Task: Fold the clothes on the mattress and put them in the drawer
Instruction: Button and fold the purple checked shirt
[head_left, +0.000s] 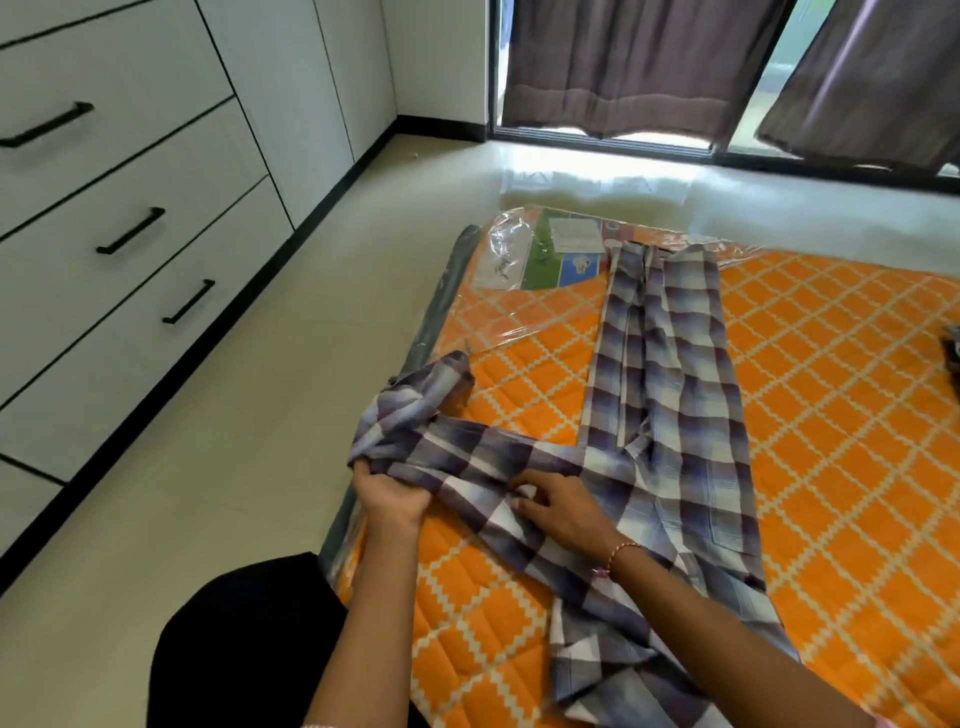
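Note:
A purple and white checked shirt (670, 374) lies spread lengthwise on the orange quilted mattress (841, 395). One sleeve (415, 415) stretches out to the left over the mattress edge. My left hand (389, 493) grips the bunched sleeve near its cuff end. My right hand (561, 512) rests on the sleeve closer to the shirt body, its fingers curled and pinching the cloth. The white drawers (124, 234) with black handles stand shut along the left wall.
Pale tiled floor (249, 457) runs between the drawers and the mattress. Clear plastic wrap with a printed label (550, 254) covers the mattress's far corner. A dark item (953, 348) sits at the right edge. Brown curtains (634, 67) hang over the window behind. My dark-clothed knee (244, 639) is at the bottom.

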